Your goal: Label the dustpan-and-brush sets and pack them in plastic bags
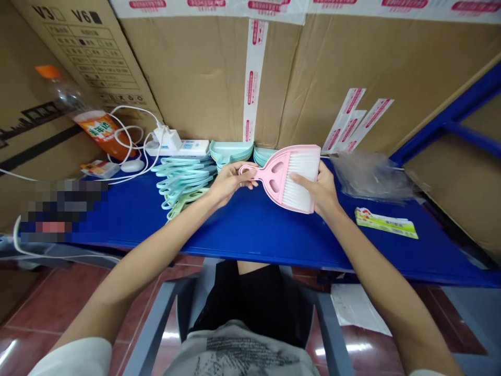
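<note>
A pink hand brush (277,181) with white bristles lies nested in a matching pink dustpan (299,150), held above the blue table. My left hand (229,183) is closed round the looped handle end. On the other side, my right hand (325,192) grips the dustpan's wide edge, its thumb pressed on the bristles and its other fingers mostly hidden behind the pan. Close to my left hand is a pile of light blue brushes (182,177), with a green brush (188,199) at its near end. Behind the hands stand stacked pale blue dustpans (231,149).
Clear plastic bags (373,175) and a green-and-white printed card (387,223) lie at the right. At the left are an orange drink bottle (99,133), white cables and a power strip (195,147). A cardboard box (195,73) rises along the table's back.
</note>
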The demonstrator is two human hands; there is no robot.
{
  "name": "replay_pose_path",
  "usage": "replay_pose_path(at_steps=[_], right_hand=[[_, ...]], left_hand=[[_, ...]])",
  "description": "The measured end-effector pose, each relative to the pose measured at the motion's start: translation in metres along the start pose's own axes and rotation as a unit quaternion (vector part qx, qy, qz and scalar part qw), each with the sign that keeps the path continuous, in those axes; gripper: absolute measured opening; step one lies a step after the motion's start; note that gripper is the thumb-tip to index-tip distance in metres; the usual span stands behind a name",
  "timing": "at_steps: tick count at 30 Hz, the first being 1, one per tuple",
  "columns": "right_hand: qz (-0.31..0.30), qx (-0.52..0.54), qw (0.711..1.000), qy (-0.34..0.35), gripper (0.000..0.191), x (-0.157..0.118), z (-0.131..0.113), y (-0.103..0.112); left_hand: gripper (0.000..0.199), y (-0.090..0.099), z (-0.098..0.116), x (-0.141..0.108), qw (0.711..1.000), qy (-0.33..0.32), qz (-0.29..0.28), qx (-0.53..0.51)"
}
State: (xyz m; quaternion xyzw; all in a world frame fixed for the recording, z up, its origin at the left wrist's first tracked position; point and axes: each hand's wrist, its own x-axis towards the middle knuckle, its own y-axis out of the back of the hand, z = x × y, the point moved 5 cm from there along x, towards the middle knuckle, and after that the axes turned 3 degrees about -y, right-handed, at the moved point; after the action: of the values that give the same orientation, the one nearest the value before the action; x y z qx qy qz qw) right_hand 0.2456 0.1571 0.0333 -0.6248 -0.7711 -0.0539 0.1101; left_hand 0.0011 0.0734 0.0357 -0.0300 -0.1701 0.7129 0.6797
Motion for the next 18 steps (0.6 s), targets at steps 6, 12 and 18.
replay_pose_path(at_steps=[6,12,18], right_hand=[[-0.006,0.009,1.0,-0.006,0.08,-0.004,0.0027,-0.0012],[-0.011,0.015,1.0,-0.011,0.083,-0.0038,0.0039,0.0004],[-0.014,0.013,1.0,-0.007,0.085,-0.003,0.0054,0.0007]], left_hand=[[0.041,-0.0027,-0.0011,-0.0029,1.0,0.004,-0.016,0.008],[0.039,-0.0038,-0.003,-0.0039,0.999,0.018,-0.023,0.015],[0.043,-0.0019,-0.0009,-0.0033,0.999,0.01,-0.028,0.023]])
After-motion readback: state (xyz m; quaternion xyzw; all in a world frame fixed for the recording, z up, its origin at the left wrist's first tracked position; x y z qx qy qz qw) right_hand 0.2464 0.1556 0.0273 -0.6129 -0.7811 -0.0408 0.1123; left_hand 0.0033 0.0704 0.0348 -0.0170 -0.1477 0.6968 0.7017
